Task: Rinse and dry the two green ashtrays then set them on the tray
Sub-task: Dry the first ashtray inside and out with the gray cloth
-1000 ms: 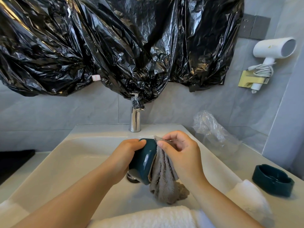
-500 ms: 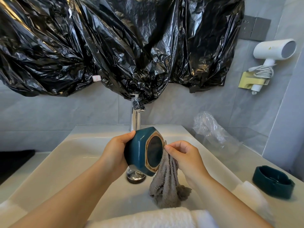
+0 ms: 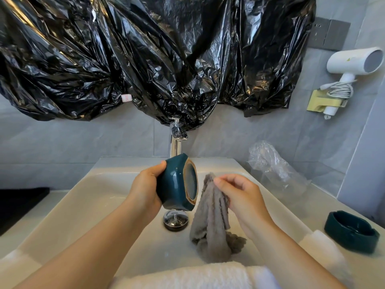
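Observation:
My left hand (image 3: 145, 187) grips a dark green ashtray (image 3: 177, 184) above the white sink (image 3: 100, 197), tipped on its side with its unglazed base facing right. Just to its right, my right hand (image 3: 239, 195) pinches the top of a grey cloth (image 3: 210, 222) that hangs down into the basin, a small gap away from the ashtray. The second green ashtray (image 3: 352, 231) sits upright on the counter at the far right. No tray is in view.
A chrome tap (image 3: 177, 144) stands behind the ashtray and the drain plug (image 3: 176, 221) lies below it. White towels (image 3: 187, 276) drape the sink's front edge. Crumpled clear plastic (image 3: 273, 163) lies at the back right; a black bag (image 3: 156, 59) covers the wall; a hairdryer (image 3: 352, 65) hangs right.
The ashtray has turned and lifted, so its base now shows. The cloth came off the ashtray and my right hand drew it to the right.

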